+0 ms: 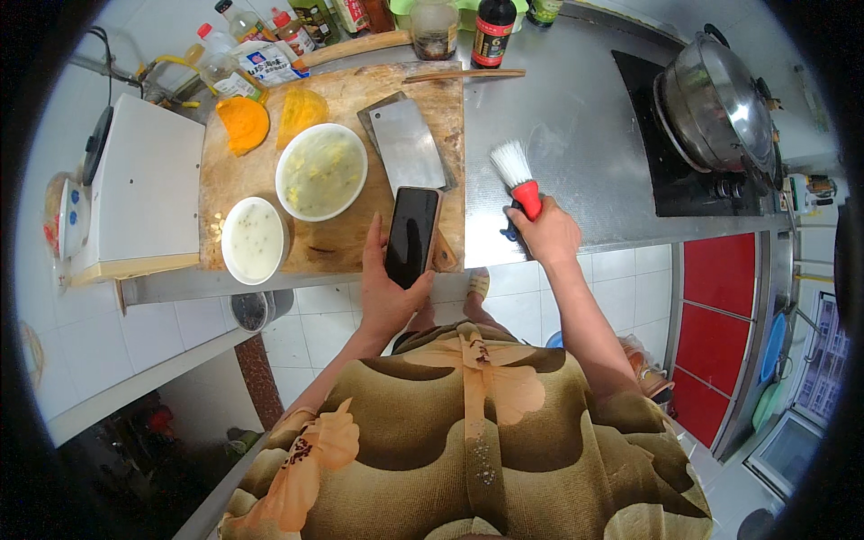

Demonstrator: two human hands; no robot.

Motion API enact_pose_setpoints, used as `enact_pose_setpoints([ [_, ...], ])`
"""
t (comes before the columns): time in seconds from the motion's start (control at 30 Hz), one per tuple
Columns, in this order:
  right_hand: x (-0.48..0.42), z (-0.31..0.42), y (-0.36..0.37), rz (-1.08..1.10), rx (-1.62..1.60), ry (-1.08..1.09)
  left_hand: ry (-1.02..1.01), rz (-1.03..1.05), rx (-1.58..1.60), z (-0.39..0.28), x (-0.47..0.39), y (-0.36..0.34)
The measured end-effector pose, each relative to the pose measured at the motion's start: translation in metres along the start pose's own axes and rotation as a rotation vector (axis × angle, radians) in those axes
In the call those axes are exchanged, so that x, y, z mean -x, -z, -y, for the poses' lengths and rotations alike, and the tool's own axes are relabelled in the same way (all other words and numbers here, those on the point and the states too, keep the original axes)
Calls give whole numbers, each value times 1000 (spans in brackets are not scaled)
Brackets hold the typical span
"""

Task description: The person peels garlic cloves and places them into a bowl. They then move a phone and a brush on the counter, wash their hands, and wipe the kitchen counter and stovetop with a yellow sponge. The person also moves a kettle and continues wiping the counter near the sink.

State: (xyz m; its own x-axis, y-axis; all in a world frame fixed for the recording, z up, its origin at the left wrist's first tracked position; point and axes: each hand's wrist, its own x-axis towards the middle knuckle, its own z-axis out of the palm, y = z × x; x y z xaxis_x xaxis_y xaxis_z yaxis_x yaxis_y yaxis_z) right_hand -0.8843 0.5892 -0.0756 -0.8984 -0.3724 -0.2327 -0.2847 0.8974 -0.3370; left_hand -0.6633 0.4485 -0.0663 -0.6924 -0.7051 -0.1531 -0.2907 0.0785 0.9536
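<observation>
My left hand (393,287) holds a smartphone (412,236) with a dark screen at the front edge of the wooden cutting board (337,253). My right hand (548,233) grips the red handle of a brush (514,169) with white bristles, over the metal countertop (574,155). A dark blue item (511,233) shows beside that hand; what it is I cannot tell. Beyond the phone a cleaver (408,142) lies flat on the board, over another dark blade. Left of it stand a large bowl of pale food with yellow bits (321,172) and a smaller bowl of whitish liquid (253,241).
Two pumpkin pieces (243,126) lie at the board's back left. Chopsticks (466,75) cross its back right corner. Bottles, a soy sauce bottle (493,34) and a jar (434,30) line the back. A lidded steel pot (715,101) sits on the black cooktop (688,196) at right.
</observation>
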Motion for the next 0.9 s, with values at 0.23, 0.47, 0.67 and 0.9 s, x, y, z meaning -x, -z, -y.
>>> enact_pose_setpoints([
  [0.23, -14, -5, -7, -20, 46, -1, -163, -20, -151, -9, -4, 16],
  [0.47, -15, 0, 4, 38, -409, 122, -204, -39, -203, 0, 3, 39],
  [0.67, -68, 108, 5, 290, -454, 337, -199, 21, -143, 9, 5, 51],
  [0.9, -82, 173, -15, 177, -293, 370, -269, 28, -217, 6, 8, 57],
])
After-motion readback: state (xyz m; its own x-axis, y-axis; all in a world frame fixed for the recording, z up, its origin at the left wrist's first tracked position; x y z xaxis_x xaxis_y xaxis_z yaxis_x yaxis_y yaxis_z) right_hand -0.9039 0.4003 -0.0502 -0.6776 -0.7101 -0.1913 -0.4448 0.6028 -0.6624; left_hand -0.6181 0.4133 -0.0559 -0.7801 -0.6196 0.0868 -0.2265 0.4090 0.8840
